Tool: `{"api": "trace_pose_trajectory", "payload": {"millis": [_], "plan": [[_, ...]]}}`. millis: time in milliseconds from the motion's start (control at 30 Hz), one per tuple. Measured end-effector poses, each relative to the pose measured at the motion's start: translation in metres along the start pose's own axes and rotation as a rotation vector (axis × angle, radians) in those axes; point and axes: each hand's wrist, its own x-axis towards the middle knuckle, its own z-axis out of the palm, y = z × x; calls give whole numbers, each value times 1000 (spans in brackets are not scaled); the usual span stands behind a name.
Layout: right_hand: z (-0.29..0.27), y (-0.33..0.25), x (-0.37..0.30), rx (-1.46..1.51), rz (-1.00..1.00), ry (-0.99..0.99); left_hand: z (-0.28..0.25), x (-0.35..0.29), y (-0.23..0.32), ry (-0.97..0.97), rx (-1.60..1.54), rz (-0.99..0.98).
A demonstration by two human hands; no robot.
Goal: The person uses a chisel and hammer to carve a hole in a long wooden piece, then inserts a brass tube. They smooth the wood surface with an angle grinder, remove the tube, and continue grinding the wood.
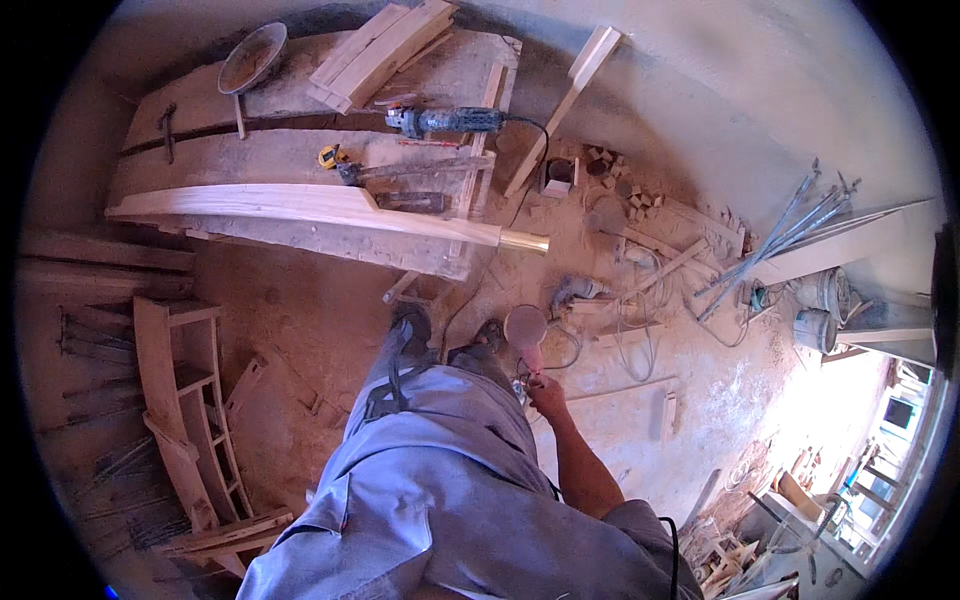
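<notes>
My right hand [545, 393] is closed around the narrow end of a tool with a round brownish head [525, 327] and a pinkish neck. It hangs low beside my right leg, and I cannot make out its exact kind. My left hand is not in view. In front of me stands a dusty wooden workbench [250, 160]. Along its near side lies a long, curved, pale wooden piece [330, 203] with a brass-coloured tip jutting past the right end. Behind that piece rest a corded power tool [450, 121], a yellow tape measure [330, 156] and a dark block-like tool [411, 202].
Stacked planks [385, 50] and a round pan [252, 58] sit at the bench's back. A wooden frame [190, 400] stands left. On the dusty floor to the right lie another power tool [578, 291], cables [640, 350] and wood offcuts [625, 180]. Buckets [815, 330] and metal bars [790, 230] are farther right.
</notes>
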Motion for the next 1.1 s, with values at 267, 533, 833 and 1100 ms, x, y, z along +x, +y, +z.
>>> {"api": "trace_pose_trajectory", "payload": {"millis": [267,533,833,1100], "plan": [[-57,1,8,20,-130,106,19,-49,-23,-55,-117,42],[-58,16,30,-12,-110,68,21,-80,-38,-155,-171,251],[-12,68,-66,-306,-387,-89,16,-84,-50,-318,-203,144],[-11,81,-20,-268,-48,-211,-15,-39,-35,-240,-230,137]]}}
